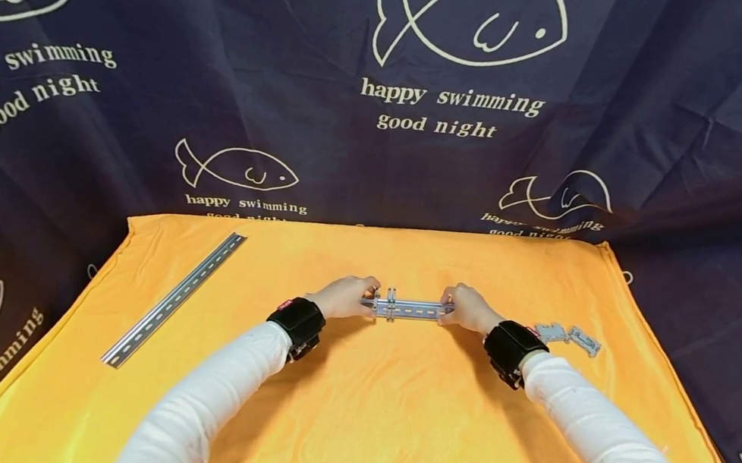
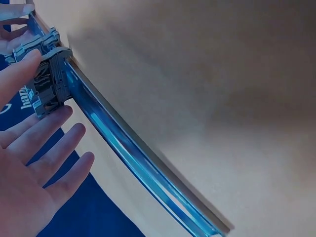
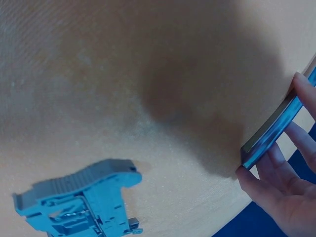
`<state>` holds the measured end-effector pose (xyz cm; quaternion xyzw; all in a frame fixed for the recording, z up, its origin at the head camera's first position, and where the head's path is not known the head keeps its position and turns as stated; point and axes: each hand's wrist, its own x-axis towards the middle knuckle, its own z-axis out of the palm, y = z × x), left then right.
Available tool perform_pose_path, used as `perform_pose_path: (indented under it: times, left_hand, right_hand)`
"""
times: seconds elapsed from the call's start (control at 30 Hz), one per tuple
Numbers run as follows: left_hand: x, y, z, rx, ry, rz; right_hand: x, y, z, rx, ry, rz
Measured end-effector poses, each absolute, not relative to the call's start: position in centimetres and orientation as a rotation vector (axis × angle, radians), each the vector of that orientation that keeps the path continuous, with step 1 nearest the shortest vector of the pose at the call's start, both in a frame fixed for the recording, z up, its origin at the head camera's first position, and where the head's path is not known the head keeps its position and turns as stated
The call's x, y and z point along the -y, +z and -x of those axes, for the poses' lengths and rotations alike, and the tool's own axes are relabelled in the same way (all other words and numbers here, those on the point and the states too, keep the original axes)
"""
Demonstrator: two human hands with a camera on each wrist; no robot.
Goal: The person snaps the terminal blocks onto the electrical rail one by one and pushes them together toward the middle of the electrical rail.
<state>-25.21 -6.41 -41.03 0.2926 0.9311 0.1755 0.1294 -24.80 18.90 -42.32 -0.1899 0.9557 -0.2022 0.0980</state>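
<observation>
A short slotted metal DIN rail (image 1: pixel 420 311) lies crosswise between the two hands. Near its left end, the left hand (image 1: pixel 341 297) pinches a grey terminal block (image 2: pixel 52 81) between thumb and fingertips, its other fingers spread below. Another terminal block (image 1: pixel 391 305) stands on the rail just to the right of that one. At the opposite end, the right hand (image 1: pixel 470 309) grips the rail (image 3: pixel 276 128), thumb on one edge and fingers on the other. In the right wrist view a loose terminal block (image 3: pixel 84 200) lies on the cloth, apart from that hand.
A longer slotted rail (image 1: pixel 174 301) lies slanted on the left of the orange-covered table (image 1: pixel 382 431). To the right, beyond the right wrist, two loose terminal blocks (image 1: pixel 584 341) lie side by side. A dark printed curtain (image 1: pixel 330 105) hangs behind the table.
</observation>
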Motion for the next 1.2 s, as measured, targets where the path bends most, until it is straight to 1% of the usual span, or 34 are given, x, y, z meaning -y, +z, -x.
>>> perform_pose_path:
  times: [1.2]
  left_hand:
    - [5.1,-41.7,25.2,-2.712,0.536,-0.864]
  right_hand:
    - [-19.0,-42.4,24.9,-2.841,-0.59,0.569]
